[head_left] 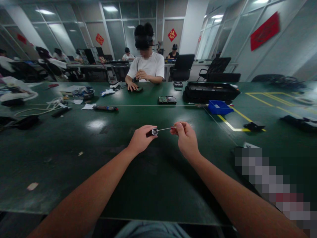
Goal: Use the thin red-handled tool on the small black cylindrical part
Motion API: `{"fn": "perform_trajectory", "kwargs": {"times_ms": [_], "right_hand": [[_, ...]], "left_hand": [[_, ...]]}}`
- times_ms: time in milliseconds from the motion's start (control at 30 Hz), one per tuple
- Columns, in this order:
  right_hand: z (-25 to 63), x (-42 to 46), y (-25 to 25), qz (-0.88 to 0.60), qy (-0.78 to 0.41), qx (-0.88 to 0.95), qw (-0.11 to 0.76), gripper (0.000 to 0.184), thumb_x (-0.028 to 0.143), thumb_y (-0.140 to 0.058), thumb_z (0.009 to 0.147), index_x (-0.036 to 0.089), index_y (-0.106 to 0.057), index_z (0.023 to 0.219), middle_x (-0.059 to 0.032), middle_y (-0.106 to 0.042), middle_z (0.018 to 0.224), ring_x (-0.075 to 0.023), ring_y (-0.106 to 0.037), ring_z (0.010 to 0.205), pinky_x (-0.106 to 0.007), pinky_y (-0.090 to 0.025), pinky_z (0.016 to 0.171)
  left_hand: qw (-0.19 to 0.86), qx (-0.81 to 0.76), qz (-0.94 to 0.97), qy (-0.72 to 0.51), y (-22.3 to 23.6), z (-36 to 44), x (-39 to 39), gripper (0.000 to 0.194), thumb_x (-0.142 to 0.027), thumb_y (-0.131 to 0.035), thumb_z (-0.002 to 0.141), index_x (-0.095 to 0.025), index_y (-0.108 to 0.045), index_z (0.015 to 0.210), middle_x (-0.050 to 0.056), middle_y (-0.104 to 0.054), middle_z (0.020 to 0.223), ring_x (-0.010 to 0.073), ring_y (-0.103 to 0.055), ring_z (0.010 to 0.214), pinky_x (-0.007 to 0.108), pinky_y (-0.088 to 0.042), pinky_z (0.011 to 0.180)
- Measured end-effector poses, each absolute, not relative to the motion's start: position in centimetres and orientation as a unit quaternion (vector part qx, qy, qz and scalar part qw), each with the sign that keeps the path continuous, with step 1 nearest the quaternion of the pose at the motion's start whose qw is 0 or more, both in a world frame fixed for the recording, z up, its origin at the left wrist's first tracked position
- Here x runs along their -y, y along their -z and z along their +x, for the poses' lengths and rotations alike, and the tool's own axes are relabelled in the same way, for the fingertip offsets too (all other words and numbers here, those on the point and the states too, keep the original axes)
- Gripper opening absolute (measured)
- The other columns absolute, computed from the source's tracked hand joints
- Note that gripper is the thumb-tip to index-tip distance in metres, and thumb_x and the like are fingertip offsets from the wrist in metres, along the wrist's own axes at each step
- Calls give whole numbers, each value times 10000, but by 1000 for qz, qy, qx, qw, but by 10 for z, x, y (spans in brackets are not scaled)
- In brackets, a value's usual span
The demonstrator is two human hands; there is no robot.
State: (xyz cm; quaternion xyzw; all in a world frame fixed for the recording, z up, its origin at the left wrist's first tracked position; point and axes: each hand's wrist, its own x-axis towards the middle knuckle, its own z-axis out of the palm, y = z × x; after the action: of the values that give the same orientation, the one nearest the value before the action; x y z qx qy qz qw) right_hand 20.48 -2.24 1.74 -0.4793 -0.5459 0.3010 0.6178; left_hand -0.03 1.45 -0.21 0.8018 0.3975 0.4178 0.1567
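Note:
Above the middle of the green table, my left hand [141, 139] is closed around a small dark cylinder [149, 133]. Its pale round end [155, 132] faces right, with some detail inside too small to make out. My right hand [186, 138] pinches the red handle of a thin screwdriver [173, 128]. The metal shaft [163, 129] runs left from the handle, and its tip meets the cylinder's round end; whether it sits inside or only touches cannot be told. My fingers hide part of both things.
Across the green table [111, 185] a person in a white shirt [148, 64] handles a small board. A hard drive [167, 99], a long black casing [210, 92] and a blue tray [220, 107] lie ahead. Cables [53, 107] and a dark tool [105, 108] lie left.

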Motion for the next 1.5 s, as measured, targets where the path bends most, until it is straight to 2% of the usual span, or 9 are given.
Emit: {"fn": "perform_trajectory", "kwargs": {"times_ms": [300,433,500,633,800,933,1133,1233,1500], "right_hand": [[198,38,-27,-511,-158,657,531,226,394,-488,989,207,-612,1016,-44,-731,835,-182,-707,779,-317,-506,725],[198,43,-31,-546,-71,691,468,277,480,-632,899,218,-634,809,2,-671,649,-144,-599,548,-281,-419,571],[198,44,-32,-546,-51,700,457,285,484,-630,897,222,-626,785,7,-649,627,-135,-555,509,-281,-399,545],[197,46,-34,-487,-63,736,467,157,316,-512,958,215,-617,1015,-55,-705,850,-189,-656,754,-323,-488,718],[197,50,-38,-465,-76,761,445,163,287,-473,969,228,-624,953,-53,-682,856,-200,-638,790,-345,-483,747],[195,46,-32,-485,-165,689,512,187,349,-519,962,220,-622,1051,-53,-708,885,-199,-670,797,-353,-510,750],[198,22,-13,-469,-360,496,637,287,483,-551,919,205,-620,951,-35,-677,826,-173,-667,728,-371,-576,751],[204,14,-8,-457,-427,448,639,302,511,-512,925,216,-576,900,-14,-631,734,-166,-644,648,-380,-597,718],[201,27,-16,-487,-267,548,626,256,445,-506,969,209,-605,961,-30,-671,813,-160,-657,717,-336,-550,717]], "left_hand": [[160,-393,805,-414,3,0,-13,388,-189,-767,796,-210,-701,1178,61,-727,1172,221,-672,1085,416,-531,992],[171,-382,807,-416,3,0,-13,363,-197,-760,806,-213,-705,1164,61,-726,1169,220,-671,1089,420,-532,992],[176,-376,807,-419,3,0,-12,361,-198,-760,807,-212,-704,1163,60,-726,1167,215,-671,1088,415,-532,993],[173,-384,805,-419,4,0,-12,368,-199,-765,802,-215,-704,1164,61,-728,1160,219,-677,1074,422,-539,983],[177,-385,805,-416,4,0,-13,369,-190,-763,799,-213,-704,1163,57,-728,1153,217,-679,1065,413,-548,967],[174,-393,803,-413,5,0,-13,377,-174,-763,795,-210,-706,1166,58,-728,1160,217,-676,1075,410,-538,987],[170,-371,815,-412,3,1,-13,397,-167,-747,806,-229,-698,1195,55,-717,1198,218,-661,1125,441,-510,1039],[162,-370,816,-413,1,1,-13,402,-166,-731,823,-234,-689,1217,52,-708,1216,210,-651,1139,438,-502,1052],[161,-392,808,-410,1,1,-12,396,-177,-763,796,-214,-700,1186,63,-719,1187,229,-664,1106,437,-521,1014]]}}
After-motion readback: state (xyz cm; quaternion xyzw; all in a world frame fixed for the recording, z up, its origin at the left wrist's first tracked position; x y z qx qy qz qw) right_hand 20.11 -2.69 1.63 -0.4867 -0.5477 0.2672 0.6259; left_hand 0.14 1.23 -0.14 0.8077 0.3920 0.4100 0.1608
